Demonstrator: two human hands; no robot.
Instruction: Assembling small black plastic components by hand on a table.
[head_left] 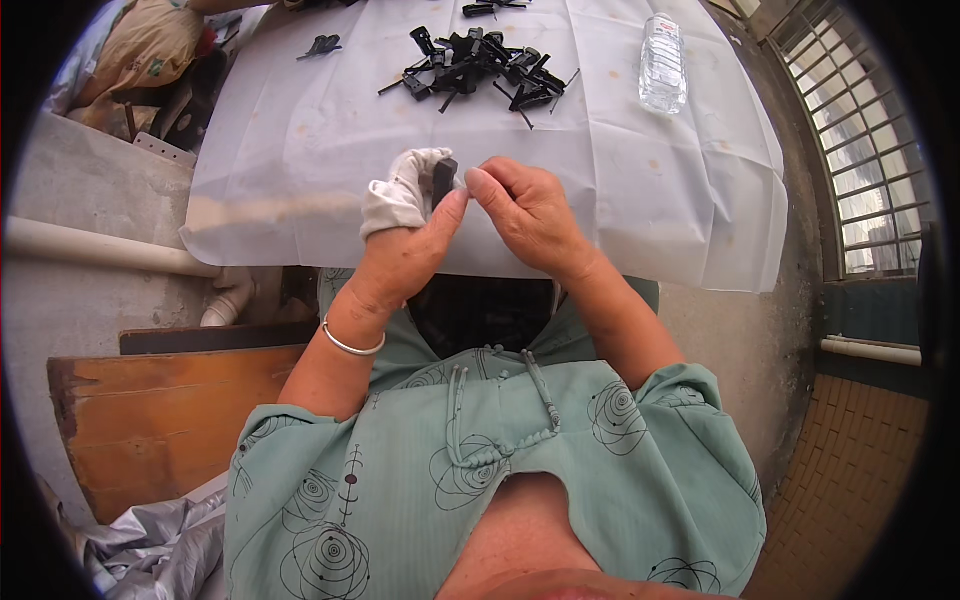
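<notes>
My left hand (418,235), with a white cloth glove (397,198) over its fingers and the thumb bare, is closed on a small black plastic part (444,180). That part stands up between the gloved fingers and the thumb. Close beside it, my bare right hand (532,215) has thumb and forefinger pinched together near the left thumb tip. A tiny pale bit seems to show between the two hands, too small to name. Both hands are above the near edge of the table. Beyond them lies a pile of black plastic parts (470,65), some with thin stems.
White plastic sheeting (330,130) covers the table and hangs over its near edge. A clear water bottle (664,65) lies at the far right. A smaller black cluster (321,46) is at the far left. Someone's arm (228,4) reaches in at the top left. A barred window (865,150) is on the right.
</notes>
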